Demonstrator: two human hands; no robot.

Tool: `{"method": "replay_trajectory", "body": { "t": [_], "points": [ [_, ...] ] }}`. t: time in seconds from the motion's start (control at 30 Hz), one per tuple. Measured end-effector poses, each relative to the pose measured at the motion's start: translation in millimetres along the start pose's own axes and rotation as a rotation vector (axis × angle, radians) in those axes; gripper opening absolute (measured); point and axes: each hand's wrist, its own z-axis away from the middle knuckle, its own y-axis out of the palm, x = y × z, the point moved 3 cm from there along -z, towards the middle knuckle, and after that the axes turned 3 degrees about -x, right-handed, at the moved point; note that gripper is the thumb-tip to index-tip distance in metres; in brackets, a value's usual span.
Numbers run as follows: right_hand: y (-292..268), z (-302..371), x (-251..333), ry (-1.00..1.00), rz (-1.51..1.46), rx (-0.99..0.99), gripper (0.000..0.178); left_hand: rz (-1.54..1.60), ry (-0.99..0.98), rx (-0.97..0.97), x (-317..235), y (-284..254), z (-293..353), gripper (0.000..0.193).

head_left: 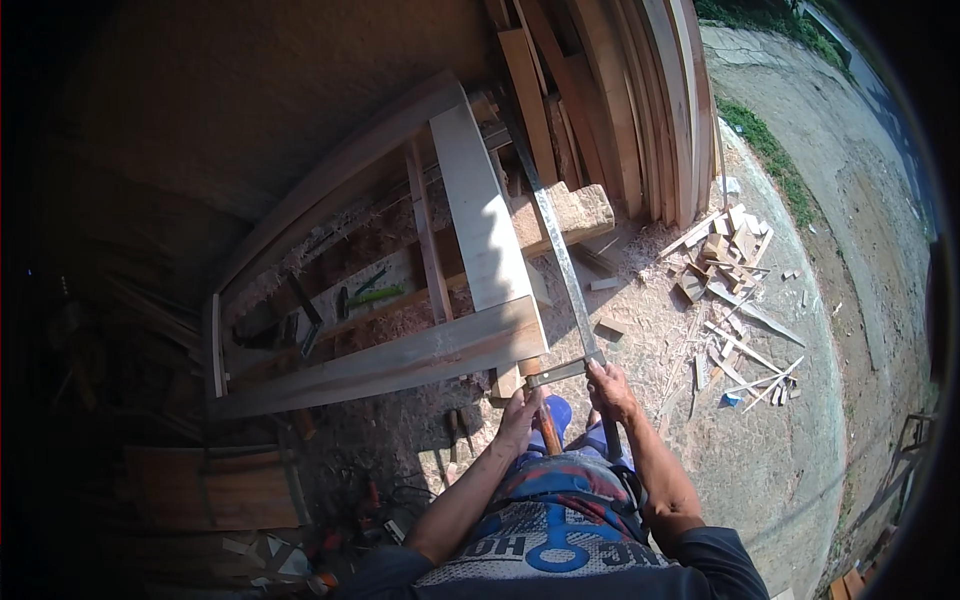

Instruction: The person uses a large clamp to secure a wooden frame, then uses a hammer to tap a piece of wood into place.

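Note:
A long metal bar clamp (566,268) runs along the right end of a large wooden frame (400,358). My right hand (611,390) is closed around the clamp where its sliding jaw meets the bar. Just left of it, my left hand (517,422) grips the clamp's screw end, by the wooden handle (549,432). The jaw sits close to the frame's near right corner; a small wood block (530,367) shows between them. The frame's pale end board (480,205) lies partly in sunlight. The clamp's far end is in shade near the frame's far corner.
A thick timber (570,213) lies under the frame. Tall boards (640,110) lean at the back. Offcuts (735,260) and shavings litter the concrete at right. Hand tools (370,292) lie inside the frame's outline. Several tools and cords (370,510) lie in shadow at lower left.

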Motion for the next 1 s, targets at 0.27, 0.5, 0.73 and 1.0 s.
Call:
{"method": "replay_trajectory", "body": {
  "t": [0.27, 0.5, 0.73, 1.0],
  "points": [
    [-2.5, -0.6, -1.5, 0.0, 0.032, -0.006, 0.034, 0.375, 0.094, -0.178, -24.8, 13.1, -54.3, 0.031],
    [-6.6, -1.6, -1.3, -0.023, 0.011, -0.016, 0.033, 0.267, 0.138, -0.331, -36.8, 33.0, -48.2, 0.026],
    [-1.3, 3.6, 4.2, -0.088, 0.146, -0.049, 0.036, 0.366, -0.025, -0.27, -9.8, 3.8, -73.1, 0.024],
    [73.2, 85.7, 7.4, -0.803, 0.922, -0.435, 0.048, 0.301, -0.018, -0.087, -41.3, -3.3, -53.7, 0.024]
  ]
}}
